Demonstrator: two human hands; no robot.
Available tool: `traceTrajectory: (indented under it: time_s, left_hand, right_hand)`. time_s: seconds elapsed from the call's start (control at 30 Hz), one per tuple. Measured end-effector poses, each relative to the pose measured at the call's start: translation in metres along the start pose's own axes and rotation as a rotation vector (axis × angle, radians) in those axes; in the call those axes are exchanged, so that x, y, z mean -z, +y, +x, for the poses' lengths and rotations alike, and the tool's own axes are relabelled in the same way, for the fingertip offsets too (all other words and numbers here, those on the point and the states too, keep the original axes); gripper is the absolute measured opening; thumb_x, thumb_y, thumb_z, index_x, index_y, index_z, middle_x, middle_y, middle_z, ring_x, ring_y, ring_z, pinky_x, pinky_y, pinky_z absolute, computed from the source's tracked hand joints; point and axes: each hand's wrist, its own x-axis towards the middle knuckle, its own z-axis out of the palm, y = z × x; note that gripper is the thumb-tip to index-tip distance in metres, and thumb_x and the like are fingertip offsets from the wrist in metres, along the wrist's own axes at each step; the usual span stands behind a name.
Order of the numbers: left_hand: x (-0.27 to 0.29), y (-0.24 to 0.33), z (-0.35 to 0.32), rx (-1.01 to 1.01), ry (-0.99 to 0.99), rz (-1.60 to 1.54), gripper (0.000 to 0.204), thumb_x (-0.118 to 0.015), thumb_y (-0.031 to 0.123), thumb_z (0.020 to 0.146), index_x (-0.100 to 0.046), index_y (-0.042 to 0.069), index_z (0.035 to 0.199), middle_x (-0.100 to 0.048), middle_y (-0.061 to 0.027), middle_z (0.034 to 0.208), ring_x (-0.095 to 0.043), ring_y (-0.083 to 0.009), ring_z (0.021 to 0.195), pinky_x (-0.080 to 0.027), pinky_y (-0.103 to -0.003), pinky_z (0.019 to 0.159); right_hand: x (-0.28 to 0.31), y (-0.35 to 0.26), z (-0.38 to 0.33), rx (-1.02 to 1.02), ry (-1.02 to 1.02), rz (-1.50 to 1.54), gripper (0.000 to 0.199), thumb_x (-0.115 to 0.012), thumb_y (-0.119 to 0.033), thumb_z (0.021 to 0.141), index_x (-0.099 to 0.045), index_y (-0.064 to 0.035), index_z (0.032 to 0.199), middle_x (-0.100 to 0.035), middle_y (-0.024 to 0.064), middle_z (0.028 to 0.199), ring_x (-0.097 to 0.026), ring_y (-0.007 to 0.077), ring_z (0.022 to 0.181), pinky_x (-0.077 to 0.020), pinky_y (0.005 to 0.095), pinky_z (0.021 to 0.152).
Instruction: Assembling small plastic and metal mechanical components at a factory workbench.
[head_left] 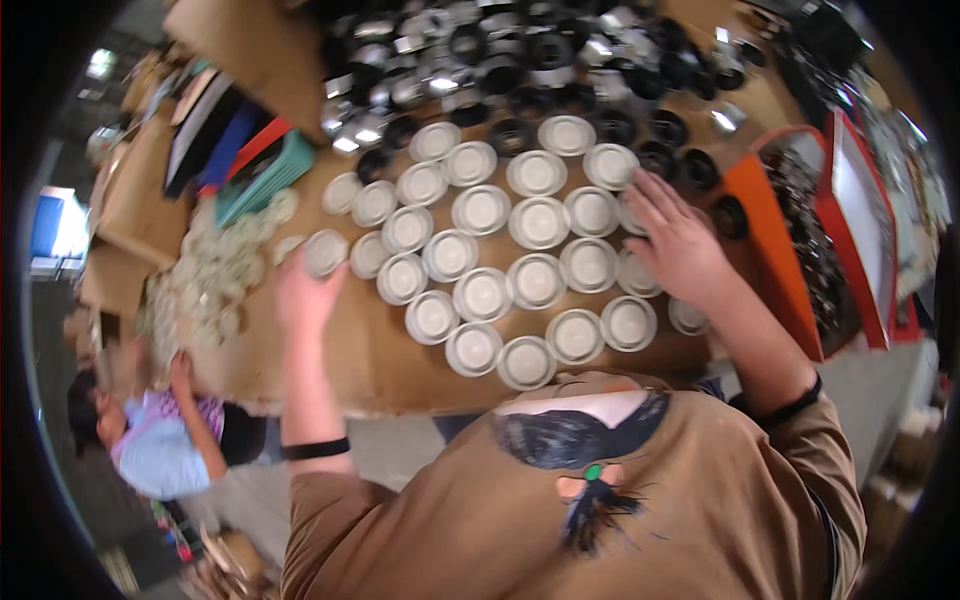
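Several round white plastic caps lie in loose rows across the brown tabletop in front of me. At the left end of the rows, my left hand is closed on another white cap, gripped by its edge. My right hand is open, its fingers stretched flat over the caps at the right side of the group and partly covering them. It touches or hovers just above them; I cannot tell which. A heap of translucent plastic pieces lies left of my left hand.
Black and shiny metal ring-shaped parts are piled at the far side. On the right stand an orange box of small dark parts and a red-edged box. Coloured bins sit far left. Another person works at the left.
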Motion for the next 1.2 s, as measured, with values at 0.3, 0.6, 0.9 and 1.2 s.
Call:
traceTrajectory:
  time_s: [0.3, 0.6, 0.9, 1.2]
  left_hand:
    - [0.017, 0.026, -0.03, -0.049, 0.331, 0.083, 0.062, -0.088, 0.034, 0.072, -0.064, 0.006, 0.122, -0.065, -0.0131, 0.121, -0.061, -0.0361, 0.116, -0.047, -0.049, 0.102]
    - [0.081, 0.201, -0.093, -0.633, -0.51, -0.874, 0.074, -0.091, 0.032, 0.068, -0.062, 0.0, 0.127, -0.062, -0.0163, 0.129, -0.063, -0.0361, 0.118, -0.049, -0.043, 0.104]
    - [0.003, -0.024, -0.007, 0.105, -0.041, 0.088, 0.057, -0.072, 0.02, 0.09, -0.054, 0.005, 0.143, -0.053, -0.0192, 0.148, -0.05, -0.0388, 0.136, -0.042, -0.047, 0.113]
    - [0.022, 0.042, 0.036, 0.105, -0.002, -0.877, 0.077, -0.081, 0.019, 0.082, -0.044, -0.003, 0.146, -0.06, -0.0185, 0.133, -0.061, -0.0268, 0.121, -0.047, -0.037, 0.105]
  right_hand:
    - [0.028, -0.035, -0.005, 0.14, 0.2, 0.24, 0.068, -0.075, -0.015, 0.083, -0.051, -0.0033, 0.146, -0.046, 0.0197, 0.153, -0.043, 0.0417, 0.142, -0.0372, 0.0499, 0.116]
    - [0.021, -0.107, -0.01, 0.626, 0.144, 0.398, 0.066, -0.08, -0.012, 0.066, -0.065, -0.0134, 0.13, -0.055, 0.0192, 0.143, -0.062, 0.0388, 0.115, -0.0533, 0.0472, 0.099]
    - [0.02, 0.033, 0.025, -0.271, 0.486, 0.154, 0.055, -0.07, -0.007, 0.084, -0.059, -0.0069, 0.139, -0.062, 0.0226, 0.133, -0.059, 0.0422, 0.119, -0.05, 0.0455, 0.102]
    - [-0.004, 0.077, 0.008, -0.337, 0.126, -0.359, 0.054, -0.062, -0.022, 0.094, -0.052, -0.0092, 0.146, -0.047, 0.0187, 0.153, -0.04, 0.0334, 0.145, -0.0327, 0.0433, 0.121]
